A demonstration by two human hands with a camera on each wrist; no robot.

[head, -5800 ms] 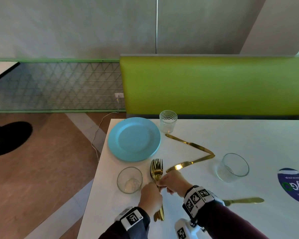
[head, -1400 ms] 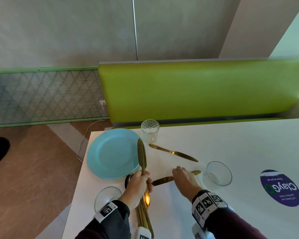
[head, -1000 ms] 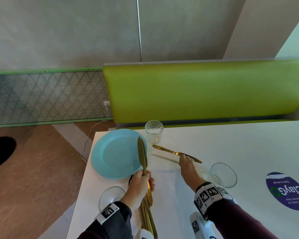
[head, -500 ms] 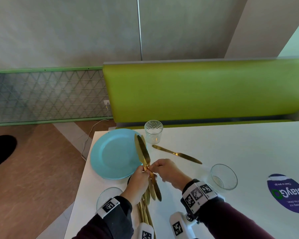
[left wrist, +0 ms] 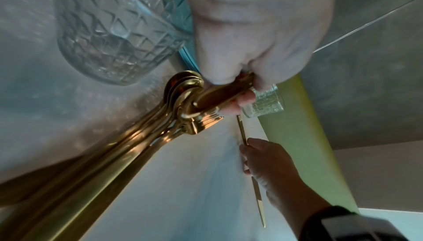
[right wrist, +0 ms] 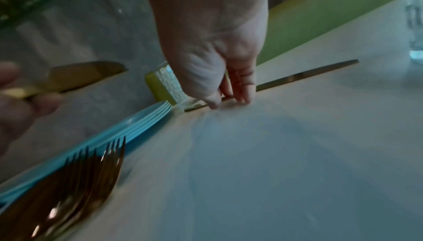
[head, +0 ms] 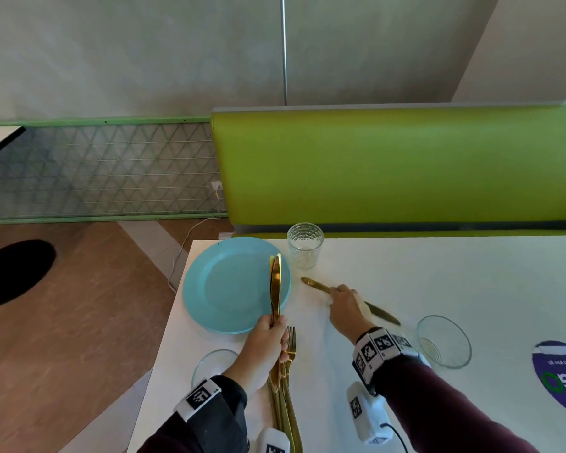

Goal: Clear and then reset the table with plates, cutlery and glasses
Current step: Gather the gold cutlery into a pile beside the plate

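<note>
Just under the right hand (head: 345, 308) fingertips — a gold knife (head: 381, 312).

White counter (head: 406, 282) before me, with a stack of blue plates (head: 229, 289) at its far left corner and a faceted glass (head: 305, 246) just beside it. A gold knife (head: 311, 283) lies flat under my right hand (head: 345, 307). Clear bowls sit near left (head: 209, 362) and right (head: 444, 342); a round sticker (head: 562, 377) is at the right edge.
</note>
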